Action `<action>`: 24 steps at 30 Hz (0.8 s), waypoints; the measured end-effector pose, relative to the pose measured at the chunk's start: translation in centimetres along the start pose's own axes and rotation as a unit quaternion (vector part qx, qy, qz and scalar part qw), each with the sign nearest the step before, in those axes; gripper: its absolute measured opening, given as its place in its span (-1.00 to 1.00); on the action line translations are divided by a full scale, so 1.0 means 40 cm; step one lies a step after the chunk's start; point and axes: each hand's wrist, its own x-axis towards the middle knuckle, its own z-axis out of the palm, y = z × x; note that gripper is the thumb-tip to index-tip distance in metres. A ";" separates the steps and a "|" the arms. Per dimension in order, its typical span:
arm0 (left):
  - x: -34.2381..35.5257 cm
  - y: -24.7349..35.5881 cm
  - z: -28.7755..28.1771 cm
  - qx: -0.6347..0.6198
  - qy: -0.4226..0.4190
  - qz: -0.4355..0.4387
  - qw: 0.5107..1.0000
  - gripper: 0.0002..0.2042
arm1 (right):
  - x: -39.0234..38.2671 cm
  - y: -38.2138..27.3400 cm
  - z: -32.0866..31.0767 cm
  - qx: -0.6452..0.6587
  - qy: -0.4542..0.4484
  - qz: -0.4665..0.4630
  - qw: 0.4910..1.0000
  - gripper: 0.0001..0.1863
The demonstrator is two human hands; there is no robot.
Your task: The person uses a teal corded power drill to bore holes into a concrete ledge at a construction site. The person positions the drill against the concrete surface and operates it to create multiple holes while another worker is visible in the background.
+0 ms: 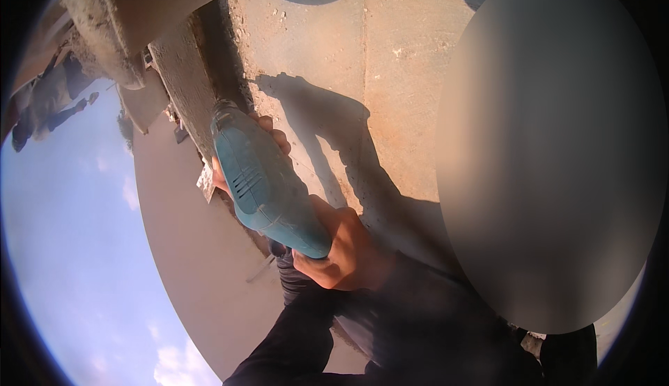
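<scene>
I hold a teal power drill (254, 177) with both hands; vent slots show on its casing. My right hand (348, 250) is closed round its rear handle. My left hand (272, 133) grips the body near the front from below, its fingertips showing on the right side and part of the hand on the left. The drill's dark front end (224, 110) points toward a long concrete ledge (182, 82). I cannot make out a bit or whether the tip touches anything. A small whitish scrap (206, 182) shows beside my left hand.
A dusty, sunlit concrete surface (404, 86) carries the shadow (348, 135) of my arms and the tool. A rough, pale block (104, 23) overhangs at upper left. Sky and a smooth tan surface (188, 232) lie on the left. A blurred grey oval hides the right side.
</scene>
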 end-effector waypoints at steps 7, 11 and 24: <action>0.009 0.025 0.023 -0.051 -0.050 -0.049 0.996 -0.38 | 0.015 -0.008 0.014 0.056 0.011 0.000 0.998 -0.68; 0.000 0.001 0.103 0.084 0.043 0.023 0.995 -0.37 | 0.033 -0.025 -0.014 0.009 -0.011 0.003 1.000 -0.63; 0.002 -0.012 0.082 0.001 -0.025 -0.008 1.000 -0.43 | 0.000 -0.044 -0.022 0.034 0.018 0.032 0.999 -0.59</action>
